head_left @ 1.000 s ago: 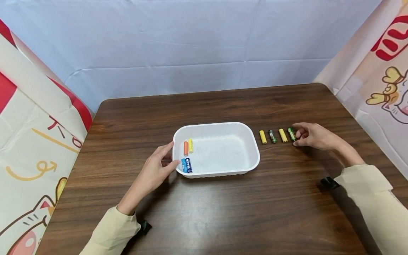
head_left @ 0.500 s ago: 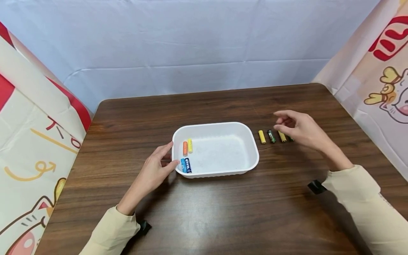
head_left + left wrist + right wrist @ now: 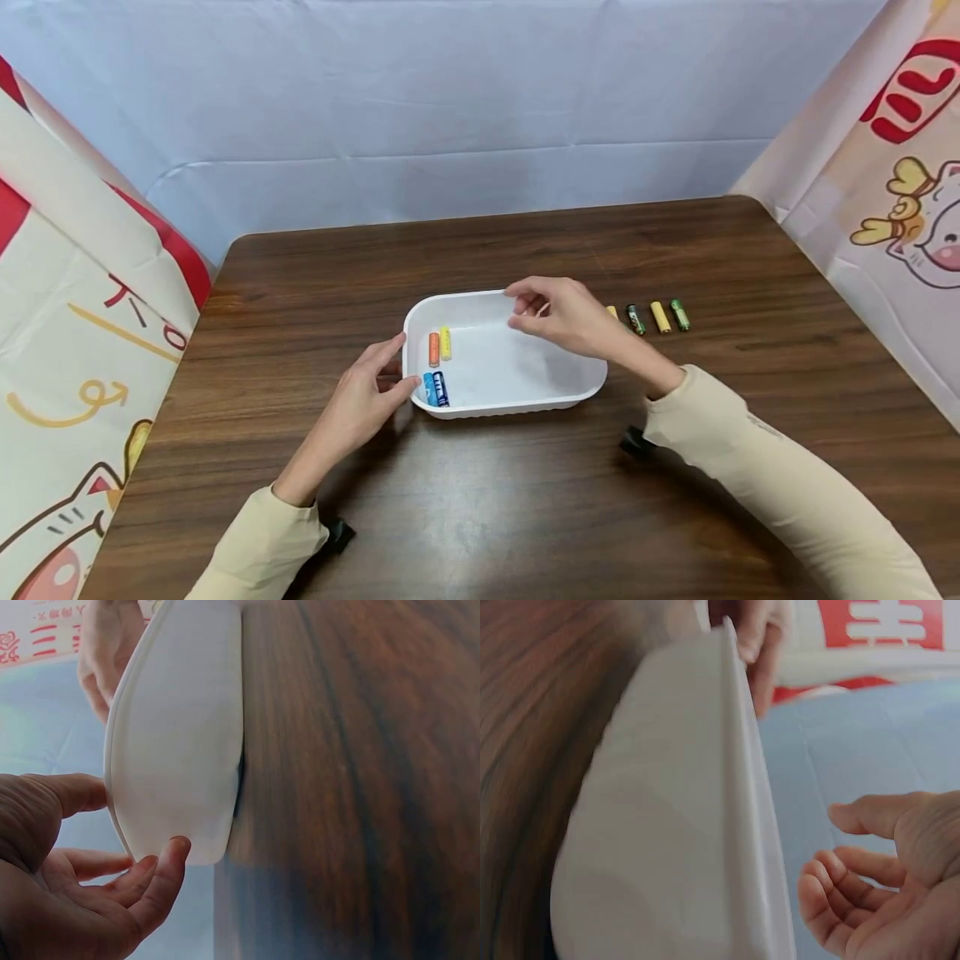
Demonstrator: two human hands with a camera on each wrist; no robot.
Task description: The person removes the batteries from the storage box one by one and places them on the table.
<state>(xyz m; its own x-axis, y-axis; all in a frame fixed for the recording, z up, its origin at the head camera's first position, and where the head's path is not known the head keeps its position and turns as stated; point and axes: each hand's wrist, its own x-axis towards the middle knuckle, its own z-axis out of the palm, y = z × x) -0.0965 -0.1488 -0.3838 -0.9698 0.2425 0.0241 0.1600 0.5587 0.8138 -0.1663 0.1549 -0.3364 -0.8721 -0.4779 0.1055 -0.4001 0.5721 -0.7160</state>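
My left hand [image 3: 371, 396] holds the left end of a white plastic tray [image 3: 506, 411], thumb over the rim and fingers along its outside wall. In the left wrist view, the fingertips [image 3: 176, 847] lie against that wall. My right hand [image 3: 566, 317] hovers over the tray's far right part. Its fingers are loosely bent and the right wrist view shows nothing between them. At the tray's left end lie an orange battery [image 3: 433, 350] beside a yellow battery [image 3: 446, 343], and nearer me a light blue battery [image 3: 430, 388] beside a dark blue battery [image 3: 440, 389].
Right of the tray, a row of batteries lies on the wooden table [image 3: 480, 508]: a yellow one partly hidden by my right hand, a dark green one [image 3: 635, 319], another yellow one [image 3: 660, 317] and a green one [image 3: 679, 315]. A pale cloth [image 3: 465, 108] hangs behind the table.
My right hand has left the green battery at the row's right end and moved left over the row to above the tray. The left hand stays at the tray's left end.
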